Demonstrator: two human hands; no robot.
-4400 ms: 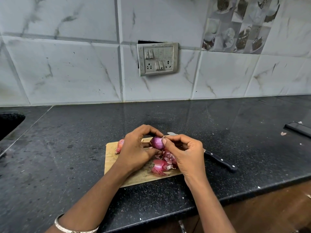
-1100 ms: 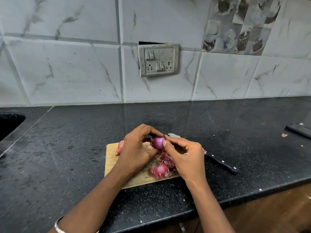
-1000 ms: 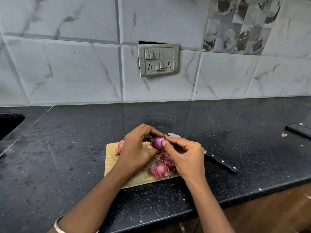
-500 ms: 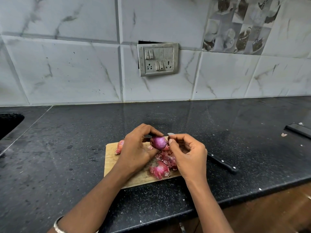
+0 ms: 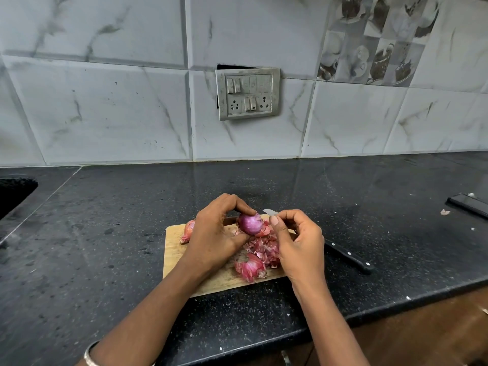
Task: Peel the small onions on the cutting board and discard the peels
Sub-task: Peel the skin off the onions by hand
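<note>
White marble-veined wall tiles back a black speckled stone desk, with a grey metal switch and socket panel set into the wall above the work spot. Near the front edge of the desk lies a small rectangular pale wooden cutting board. Over it the left hand grips a small round purple onion, fingers curled over its top and the thumb under it, so the onion is held just above the far part of the board. The right hand is just beside the onion with its fingers curled inward and the thumb tip close to the onion's right side (I cannot tell whether it pinches a strip of skin or holds nothing). Below the two hands a loose heap of pink and reddish papery onion peels lies on the board, reaching to its near right corner. A second small onion in its reddish skin rests at the board's far left, partly hidden behind the left hand. A steel kitchen knife with a black riveted handle lies slantwise on the desk to the right of the board, most of the blade hidden behind the right hand and only the tip showing past the fingers. A thin silver bangle circles the left wrist. At the far left edge a dark sink recess opens in the desk, and at the far right lies a flat dark rectangular object, with a small scrap of peel near it.
</note>
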